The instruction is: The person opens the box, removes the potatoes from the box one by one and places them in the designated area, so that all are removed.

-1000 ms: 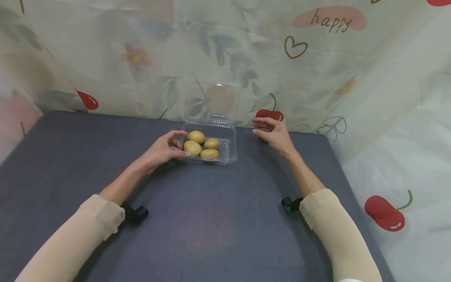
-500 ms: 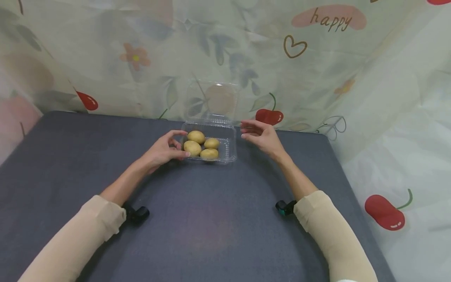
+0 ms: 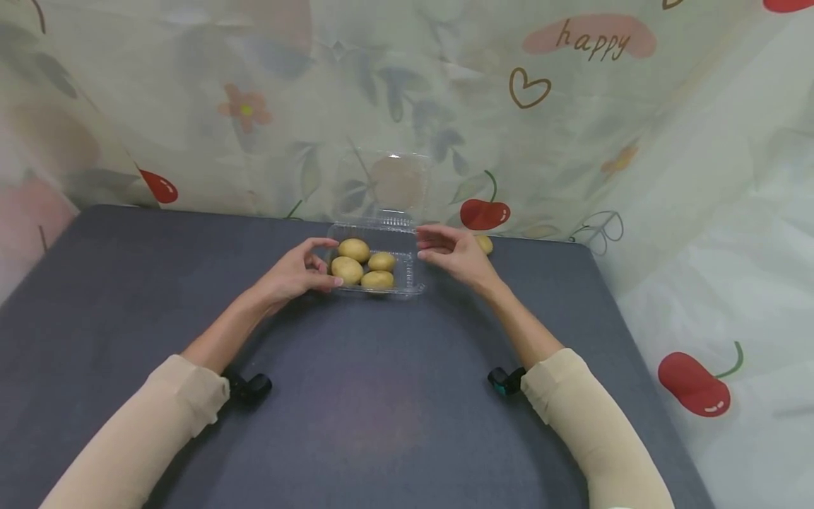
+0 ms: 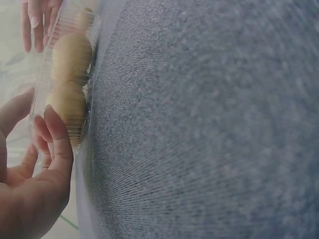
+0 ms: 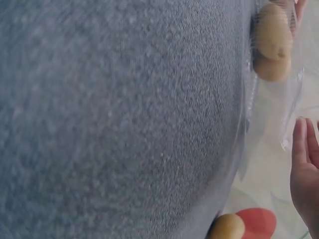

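A clear plastic clamshell container (image 3: pixel 407 288) stands at the back of the table with its lid (image 3: pixel 381 182) raised. Several potatoes (image 3: pixel 347 271) lie inside, mostly towards its left. My left hand (image 3: pixel 294 273) holds the container's left end, index finger at the back corner and thumb at the front one; the left wrist view shows these fingers (image 4: pixel 57 132) against the clear wall. My right hand (image 3: pixel 459 256) hovers at the right rim, fingers extended and holding nothing; whether it touches the rim I cannot tell. Another potato (image 3: pixel 485 244) sits behind it, partly hidden.
The dark grey table (image 3: pixel 375 410) ends just behind the container, where a printed cloth (image 3: pixel 273 155) hangs. Black wrist devices (image 3: pixel 251 389) are worn on both forearms. The loose potato (image 5: pixel 227 227) lies by the table's back edge.
My right hand has moved left, from beside the loose potato to the container's right rim, uncovering that potato. The left hand and the container have stayed in place.
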`<state>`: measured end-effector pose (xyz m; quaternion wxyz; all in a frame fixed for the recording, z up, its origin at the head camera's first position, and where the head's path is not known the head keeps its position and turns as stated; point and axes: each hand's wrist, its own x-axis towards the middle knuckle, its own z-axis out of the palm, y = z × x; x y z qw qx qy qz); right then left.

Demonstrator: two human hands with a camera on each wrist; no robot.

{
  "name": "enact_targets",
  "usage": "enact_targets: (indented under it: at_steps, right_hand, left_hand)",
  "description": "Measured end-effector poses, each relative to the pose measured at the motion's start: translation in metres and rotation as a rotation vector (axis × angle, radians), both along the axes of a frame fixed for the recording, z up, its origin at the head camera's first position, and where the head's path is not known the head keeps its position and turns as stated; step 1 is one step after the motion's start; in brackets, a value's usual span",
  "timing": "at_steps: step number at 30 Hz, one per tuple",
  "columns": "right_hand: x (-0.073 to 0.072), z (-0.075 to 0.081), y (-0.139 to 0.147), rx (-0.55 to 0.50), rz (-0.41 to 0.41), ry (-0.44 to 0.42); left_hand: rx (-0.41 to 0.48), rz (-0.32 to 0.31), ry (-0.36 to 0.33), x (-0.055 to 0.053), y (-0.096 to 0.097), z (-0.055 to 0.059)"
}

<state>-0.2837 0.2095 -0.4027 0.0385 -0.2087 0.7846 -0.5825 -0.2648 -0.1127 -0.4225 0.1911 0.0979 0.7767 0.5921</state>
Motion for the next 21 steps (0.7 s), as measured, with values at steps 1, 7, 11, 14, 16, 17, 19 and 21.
enact_targets:
  at_steps: [1, 7, 11, 14, 16, 17, 19, 21]
  right_hand:
    - [0.0, -0.001, -0.001, 0.007, 0.003, -0.004]
    - [0.0, -0.002, -0.014, 0.05, 0.018, -0.031]
    - [0.0, -0.001, -0.021, 0.089, 0.018, -0.038]
    - [-0.001, -0.001, -0.026, 0.12, 0.032, -0.037]
    - [-0.003, -0.001, -0.029, 0.137, 0.042, -0.035]
    - [-0.003, -0.001, -0.031, 0.145, 0.047, -0.034]
    - [-0.004, -0.001, -0.034, 0.168, 0.054, -0.037]
    - [-0.004, -0.001, -0.037, 0.197, 0.053, -0.044]
  left_hand:
    - [0.002, -0.001, 0.0, 0.0, 0.0, 0.0]
    - [0.003, -0.004, 0.001, -0.001, -0.001, 0.001]
    - [0.004, -0.006, -0.001, -0.001, -0.001, 0.0]
    - [0.004, -0.008, -0.001, 0.0, -0.001, 0.0]
    - [0.006, -0.009, 0.0, 0.0, -0.001, 0.0]
    - [0.009, -0.01, 0.001, 0.0, -0.001, 0.0]
    - [0.018, -0.01, 0.0, 0.0, -0.001, 0.0]
    - [0.026, -0.007, -0.004, 0.0, -0.002, -0.001]
